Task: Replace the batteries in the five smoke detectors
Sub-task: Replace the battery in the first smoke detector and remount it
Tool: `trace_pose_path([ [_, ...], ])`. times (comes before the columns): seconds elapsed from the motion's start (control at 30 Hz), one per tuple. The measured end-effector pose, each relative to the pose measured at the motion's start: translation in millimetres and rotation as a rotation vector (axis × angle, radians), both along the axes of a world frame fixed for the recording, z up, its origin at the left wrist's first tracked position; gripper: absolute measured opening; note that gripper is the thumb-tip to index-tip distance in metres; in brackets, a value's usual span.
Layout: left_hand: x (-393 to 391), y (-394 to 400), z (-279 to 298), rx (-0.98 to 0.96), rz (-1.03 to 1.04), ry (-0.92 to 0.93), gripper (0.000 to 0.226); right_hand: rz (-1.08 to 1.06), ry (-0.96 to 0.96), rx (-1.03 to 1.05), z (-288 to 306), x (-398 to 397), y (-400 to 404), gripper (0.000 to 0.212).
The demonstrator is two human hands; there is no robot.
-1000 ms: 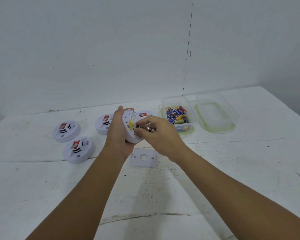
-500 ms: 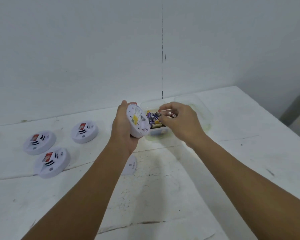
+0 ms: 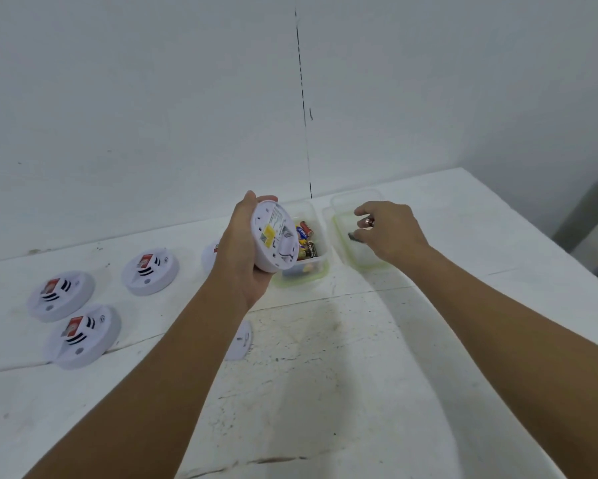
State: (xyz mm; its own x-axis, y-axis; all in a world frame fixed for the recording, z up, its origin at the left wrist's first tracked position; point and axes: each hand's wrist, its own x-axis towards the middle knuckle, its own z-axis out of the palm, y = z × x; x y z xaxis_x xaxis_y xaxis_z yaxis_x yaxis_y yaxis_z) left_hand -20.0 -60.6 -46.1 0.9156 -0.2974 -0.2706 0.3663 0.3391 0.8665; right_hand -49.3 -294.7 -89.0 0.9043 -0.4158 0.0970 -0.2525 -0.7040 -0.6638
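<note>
We hold the round white plastic smoke detector (image 3: 273, 236) in our left hand (image 3: 245, 257) at the centre of the frame, its back turned toward us and tilted, the fingers wrapped round its rim. Our right hand (image 3: 390, 233) is just right of centre, over the clear plastic lid with the green seal (image 3: 356, 261), which lies on the white bench (image 3: 359, 375). Its fingers are curled, and a small dark battery (image 3: 354, 236) shows at the fingertips, lying roughly across the frame; we cannot tell for certain whether it is pinched or already let go into the lid.

We judge the spent cell is being set aside, so what comes next turns on the clear plastic tub of mixed batteries (image 3: 307, 243). It stands just left of the lid, between our two hands and partly hidden behind the detector. The right hand is the free one, and the tub lies a short way to its left; the batteries in it lie at mixed angles.

Three more white detectors, (image 3: 60, 295), (image 3: 150, 271) and (image 3: 83, 337), sit face up at the left of the frame, well apart from either hand, and a fourth (image 3: 209, 257) peeks out behind our left wrist.
</note>
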Motion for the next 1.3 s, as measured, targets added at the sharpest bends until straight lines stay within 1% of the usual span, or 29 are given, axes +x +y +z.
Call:
trace_pose_path([
  [0.13, 2.4, 4.9, -4.7, -0.014, 0.029, -0.015, 0.036, -0.025, -0.019, 0.033, 8.4, 0.6, -5.4, 0.027],
  [0.17, 3.3, 6.5, -6.7, -0.02, 0.041, -0.018, 0.036, -0.021, -0.013, 0.043, 12.0, 0.6, -6.2, 0.028],
  [0.27, 6.9, 11.5, -10.9, -0.042, 0.055, -0.031, 0.036, 0.013, 0.054, 0.064, 21.4, 1.5, -6.5, 0.043],
  [0.4, 9.5, 16.6, -11.7, -0.061, 0.04, -0.03, 0.036, 0.086, 0.204, 0.018, 24.7, 3.3, -10.0, 0.043],
  [0.53, 15.0, 24.6, -16.0, -0.073, 0.065, -0.014, 0.038, 0.123, 0.222, -0.014, 24.3, 1.8, -14.4, 0.044],
  [0.67, 20.8, 33.5, -19.8, -0.092, 0.08, 0.005, 0.037, 0.077, 0.103, 0.033, 22.0, 3.3, -15.1, 0.05],
  [0.83, 25.3, 41.1, -20.3, -0.082, 0.095, 0.01, 0.037, 0.065, -0.076, 0.064, 26.1, 8.1, -1.4, 0.035],
  [1.03, 30.2, 50.1, -22.0, -0.071, 0.1, 0.026, 0.037, 0.19, -0.117, 0.021, 33.1, 21.3, 31.7, 0.025],
  [1.1, 33.7, 52.2, -22.8, -0.054, 0.1, 0.033, 0.037, 0.243, -0.099, -0.028, 31.6, 29.4, 42.3, 0.022],
  [1.17, 36.7, 52.4, -22.3, -0.042, 0.092, 0.038, 0.037, 0.303, -0.033, -0.118, 30.1, 38.2, 50.3, 0.02],
  [1.23, 38.1, 51.7, -21.3, -0.033, 0.085, 0.043, 0.038, 0.346, 0.089, -0.238, 29.0, 46.1, 58.1, 0.016],
  [1.3, 39.0, 50.9, -21.5, -0.028, 0.076, 0.05, 0.039, 0.341, 0.227, -0.41, 27.3, 53.3, 65.1, 0.014],
])
